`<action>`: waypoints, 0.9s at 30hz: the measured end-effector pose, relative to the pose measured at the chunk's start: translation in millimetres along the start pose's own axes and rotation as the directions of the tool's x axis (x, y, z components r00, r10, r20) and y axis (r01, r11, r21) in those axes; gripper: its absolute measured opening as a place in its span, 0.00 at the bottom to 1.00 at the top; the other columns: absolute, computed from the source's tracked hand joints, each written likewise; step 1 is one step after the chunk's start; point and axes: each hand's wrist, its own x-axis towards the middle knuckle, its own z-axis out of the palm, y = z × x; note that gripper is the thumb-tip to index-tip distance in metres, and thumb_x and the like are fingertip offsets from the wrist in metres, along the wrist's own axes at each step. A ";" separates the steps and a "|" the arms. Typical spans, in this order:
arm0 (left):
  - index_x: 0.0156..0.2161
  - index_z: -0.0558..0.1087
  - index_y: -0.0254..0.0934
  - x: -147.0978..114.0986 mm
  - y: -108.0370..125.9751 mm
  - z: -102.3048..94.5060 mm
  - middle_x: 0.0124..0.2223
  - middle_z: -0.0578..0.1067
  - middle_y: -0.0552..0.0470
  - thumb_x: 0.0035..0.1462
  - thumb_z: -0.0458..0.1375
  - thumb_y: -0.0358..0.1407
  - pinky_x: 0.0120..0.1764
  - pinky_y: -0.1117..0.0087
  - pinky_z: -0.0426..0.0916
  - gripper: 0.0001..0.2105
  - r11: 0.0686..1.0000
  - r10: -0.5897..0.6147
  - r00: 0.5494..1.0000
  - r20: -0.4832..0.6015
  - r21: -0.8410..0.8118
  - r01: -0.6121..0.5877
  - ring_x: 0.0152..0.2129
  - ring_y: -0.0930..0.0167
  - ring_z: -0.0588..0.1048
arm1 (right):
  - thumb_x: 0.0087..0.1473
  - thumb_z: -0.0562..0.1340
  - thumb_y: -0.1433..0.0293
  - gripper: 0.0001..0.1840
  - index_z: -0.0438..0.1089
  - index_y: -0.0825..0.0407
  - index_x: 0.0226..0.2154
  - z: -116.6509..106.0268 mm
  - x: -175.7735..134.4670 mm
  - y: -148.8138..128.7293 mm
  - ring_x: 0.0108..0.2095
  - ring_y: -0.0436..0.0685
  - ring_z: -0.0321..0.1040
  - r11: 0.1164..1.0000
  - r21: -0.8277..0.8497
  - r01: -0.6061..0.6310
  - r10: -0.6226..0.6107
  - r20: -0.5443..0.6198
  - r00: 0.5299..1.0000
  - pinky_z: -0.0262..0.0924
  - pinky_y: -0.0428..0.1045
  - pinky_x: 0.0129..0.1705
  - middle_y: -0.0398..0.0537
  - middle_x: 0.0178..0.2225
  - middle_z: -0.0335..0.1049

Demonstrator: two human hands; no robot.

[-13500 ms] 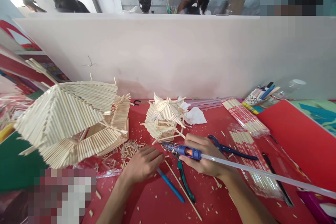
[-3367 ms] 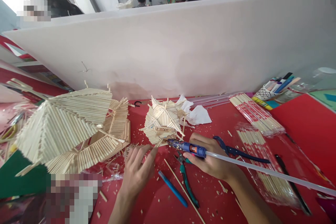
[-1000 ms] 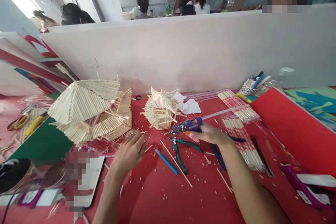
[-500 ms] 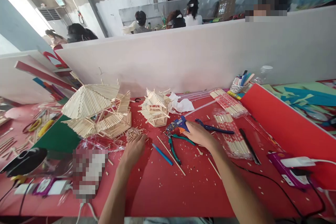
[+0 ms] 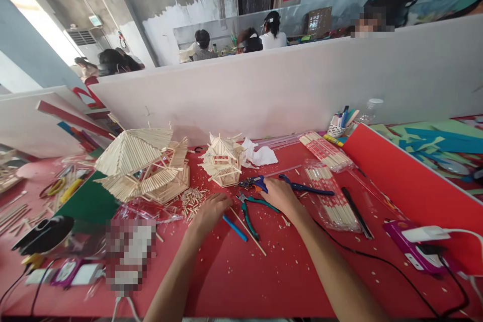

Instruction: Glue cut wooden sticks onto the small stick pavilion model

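My right hand (image 5: 279,194) is closed around the handle of a blue hot glue gun (image 5: 258,182), which lies low on its side with its nozzle pointing left. My left hand (image 5: 212,211) hovers low over the table, fingers reaching right, by the upper ends of a thin wooden stick (image 5: 249,231) and a blue pen (image 5: 236,228); the fingertips are partly hidden. Green-handled cutting pliers (image 5: 250,217) lie between the hands. Behind them stands a small stick-built pavilion (image 5: 222,161). A heap of short cut stick pieces (image 5: 191,202) sits left of my left hand.
A larger stick pavilion (image 5: 141,163) stands at left. Packs of sticks (image 5: 331,196), dark-blue-handled pliers (image 5: 311,188) and a black marker-like rod (image 5: 356,213) lie at right. A purple power strip (image 5: 411,246) is near the right edge. A white partition (image 5: 279,85) closes the back.
My left hand has moved right, from the heap of cut pieces to the stick and blue pen. The glue gun has been lowered and tilted flatter, with my right hand still on it.
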 end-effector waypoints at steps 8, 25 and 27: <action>0.47 0.75 0.41 3.7 -12.8 -3.6 0.46 0.75 0.48 0.67 0.51 0.27 0.49 0.65 0.68 0.12 0.990 0.136 0.991 0.005 0.040 -0.136 0.44 0.66 0.74 | 0.65 0.62 0.65 0.17 0.69 0.58 0.52 3.6 -0.5 2.3 0.52 0.69 0.75 0.999 0.038 0.027 -0.026 -0.003 1.000 0.64 0.53 0.48 0.65 0.52 0.76; 0.41 0.72 0.38 -22.5 -19.0 -31.1 0.40 0.77 0.48 0.70 0.47 0.31 0.42 0.70 0.71 0.11 0.905 -0.006 0.924 -0.382 -0.395 -0.158 0.36 0.70 0.76 | 0.60 0.65 0.67 0.12 0.71 0.51 0.47 -17.5 -33.2 -31.2 0.34 0.54 0.73 0.651 0.645 0.400 -0.621 0.149 0.769 0.60 0.47 0.38 0.45 0.36 0.79; 0.39 0.73 0.37 -20.5 -13.7 -32.8 0.38 0.77 0.48 0.70 0.52 0.35 0.43 0.69 0.72 0.09 0.859 -0.060 0.902 -0.428 -0.483 -0.172 0.37 0.70 0.76 | 0.59 0.65 0.70 0.11 0.69 0.51 0.45 -13.4 -32.7 -35.7 0.31 0.52 0.72 0.599 0.718 0.355 -0.639 0.161 0.752 0.60 0.46 0.36 0.42 0.33 0.76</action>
